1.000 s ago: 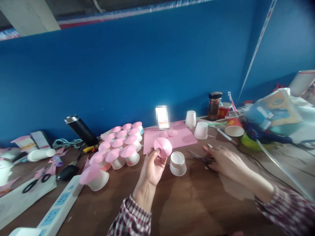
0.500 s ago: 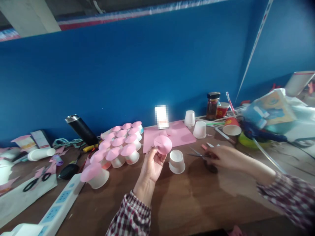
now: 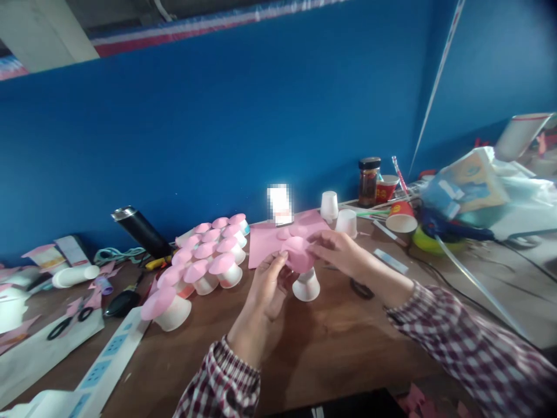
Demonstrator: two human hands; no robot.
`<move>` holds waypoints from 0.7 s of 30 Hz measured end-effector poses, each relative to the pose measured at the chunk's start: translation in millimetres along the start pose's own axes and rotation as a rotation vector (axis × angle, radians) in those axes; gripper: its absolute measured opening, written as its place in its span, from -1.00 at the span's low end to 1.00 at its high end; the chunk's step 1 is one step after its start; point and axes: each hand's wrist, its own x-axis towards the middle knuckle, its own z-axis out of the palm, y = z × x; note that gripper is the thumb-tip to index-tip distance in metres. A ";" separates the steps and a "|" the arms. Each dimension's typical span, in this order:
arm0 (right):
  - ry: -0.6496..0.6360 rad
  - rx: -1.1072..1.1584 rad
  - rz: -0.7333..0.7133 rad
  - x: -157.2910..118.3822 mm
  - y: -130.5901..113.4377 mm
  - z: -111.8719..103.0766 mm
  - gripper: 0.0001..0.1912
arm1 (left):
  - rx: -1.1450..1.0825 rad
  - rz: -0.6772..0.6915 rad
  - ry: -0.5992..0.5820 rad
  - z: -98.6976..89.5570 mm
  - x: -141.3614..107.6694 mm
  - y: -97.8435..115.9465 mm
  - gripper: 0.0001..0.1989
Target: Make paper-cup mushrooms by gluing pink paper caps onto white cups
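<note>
A pink paper disc (image 3: pixel 299 254) is pinched at its left edge by my left hand (image 3: pixel 267 284). My right hand (image 3: pixel 337 251) has its fingers closed on the right edge of the same disc. Just below the disc, an upturned white paper cup (image 3: pixel 307 287) stands on the brown table (image 3: pixel 331 354). Behind my hands lies a pink paper sheet (image 3: pixel 263 241) with small pink pieces on it. Black-handled scissors (image 3: pixel 362 288) rest under my right forearm, their blades mostly hidden.
Several upturned cups with pink paper tops (image 3: pixel 204 252) stand in rows at the left. A power strip (image 3: pixel 108 354) lies at the front left. Two white cups (image 3: pixel 329 205), a dark jar (image 3: pixel 369 181) and a glue gun (image 3: pixel 461 232) are at the right.
My right hand has left the scissors and moved left to the pink disc, taking its right edge. The camera view has shifted slightly.
</note>
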 end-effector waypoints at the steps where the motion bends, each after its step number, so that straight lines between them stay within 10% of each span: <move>1: 0.001 0.041 0.033 -0.3 1.0 2.2 -0.65 | 0.037 -0.012 0.018 0.1 -1.1 -0.3 -0.73; 21: -0.019 0.162 0.097 -6.2 46.8 12.9 -0.59 | 0.602 0.125 0.227 -20.0 13.5 -31.2 -0.55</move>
